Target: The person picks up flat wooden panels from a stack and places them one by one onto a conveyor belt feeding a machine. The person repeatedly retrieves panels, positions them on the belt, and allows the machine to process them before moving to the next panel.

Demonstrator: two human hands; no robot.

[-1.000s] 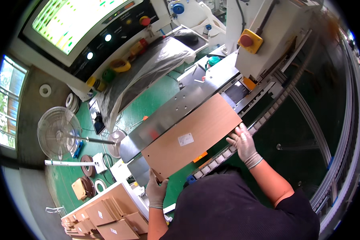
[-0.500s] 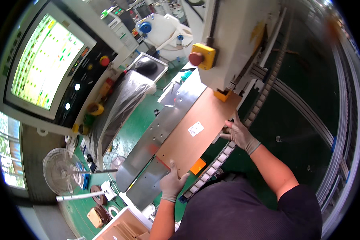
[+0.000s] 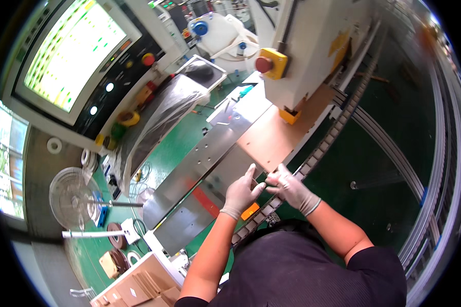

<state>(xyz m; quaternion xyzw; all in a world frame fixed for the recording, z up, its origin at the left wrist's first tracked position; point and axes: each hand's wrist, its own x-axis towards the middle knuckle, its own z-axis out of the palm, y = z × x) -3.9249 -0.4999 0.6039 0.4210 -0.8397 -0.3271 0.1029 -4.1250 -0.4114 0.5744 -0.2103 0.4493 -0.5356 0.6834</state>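
Observation:
A flat brown cardboard sheet (image 3: 274,135) lies on the steel machine table (image 3: 200,169), its far end under the white machine housing (image 3: 312,46). My left hand (image 3: 241,193), gloved, presses against the sheet's near edge with fingers extended. Beside it, my right hand (image 3: 291,187), also gloved, rests on the same near edge next to the roller chain track (image 3: 317,153). Both hands touch the sheet; neither is closed around it.
A control panel with a bright screen (image 3: 71,51) stands at the upper left. A red stop button on a yellow box (image 3: 271,64) sits on the housing. A floor fan (image 3: 74,197) and stacked cardboard boxes (image 3: 133,289) are at the lower left. Curved rails (image 3: 425,169) run along the right.
The cardboard sheet has slid forward along the table into the machine. My two hands, earlier at opposite ends of the sheet, have come together at its near edge.

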